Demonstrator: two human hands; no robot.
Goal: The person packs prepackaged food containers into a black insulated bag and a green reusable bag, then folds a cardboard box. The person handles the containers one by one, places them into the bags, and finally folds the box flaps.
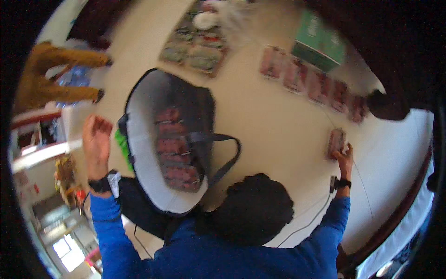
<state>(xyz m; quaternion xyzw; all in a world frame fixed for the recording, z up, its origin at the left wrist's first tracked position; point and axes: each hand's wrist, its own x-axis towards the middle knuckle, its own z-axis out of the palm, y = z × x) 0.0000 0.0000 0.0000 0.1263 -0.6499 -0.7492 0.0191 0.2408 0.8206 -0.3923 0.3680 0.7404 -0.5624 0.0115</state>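
Note:
At the right, my right hand point(344, 160) grips the near end of a small dark-red package point(336, 143), its fingers against the side. My left hand point(96, 142) is raised just outside the left rim of a big black bag point(200, 102). Its fingers curl loosely, and nothing shows in them. The bag's pale lining point(141, 135) faces up, and inside lies a row of several red packages point(173, 144). A black strap point(232, 160) loops out from the bag's right side. Blur hides what the packages contain.
Several red packages point(318, 87) lie in a slanting row at the far right, beside a green box point(318, 42). A tray of greenish packs point(204, 58) sits at the far middle. Brown chair-like legs point(69, 58) stand far left. A cable point(311, 221) runs from my right wrist.

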